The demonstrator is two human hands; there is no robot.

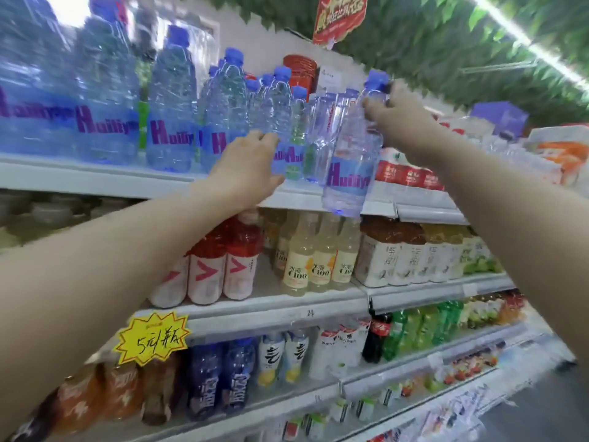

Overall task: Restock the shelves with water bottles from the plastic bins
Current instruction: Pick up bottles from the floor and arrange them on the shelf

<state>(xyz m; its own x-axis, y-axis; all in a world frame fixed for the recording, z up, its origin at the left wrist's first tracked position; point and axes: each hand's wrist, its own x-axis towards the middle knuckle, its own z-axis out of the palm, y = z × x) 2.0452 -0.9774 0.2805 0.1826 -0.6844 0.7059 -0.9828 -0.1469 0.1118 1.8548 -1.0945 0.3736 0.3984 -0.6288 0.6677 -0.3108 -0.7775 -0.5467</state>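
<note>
Shelves (318, 199): four tiers visible, drinks on every one. Top tier given over to water, big bottles (105, 90) at left, small ones toward the middle, all labels turned outward, presumably for display.

Right hand (395, 113): raised to the top tier, fingers pinched tight round the neck of a bottle (350, 161) just under its blue cap. Bottle tilted, base hanging out past the shelf lip, not yet resting on it (likely held by the neck so the base can go in first). Probable target: the space right of the small bottles.

Left hand (245, 167): against a shelved bottle (280, 122) at label height, fingers curled round its side, seemingly steadying or nudging it leftward to make room.

Bins: not in view.

Writing: blue labels with purple "Huili…", rest unclear through blur and curve. Second tier: pale yellow drinks (315, 260) marked "C100"; red and white bottles (220, 266) with a V mark. Yellow starburst tag (153, 338) on the rail below, handwritten "5元/瓶". Red banner (339, 17) overhead, characters too blurred to read.

Judgement: mid-placement, one bottle about to be seated.
</note>
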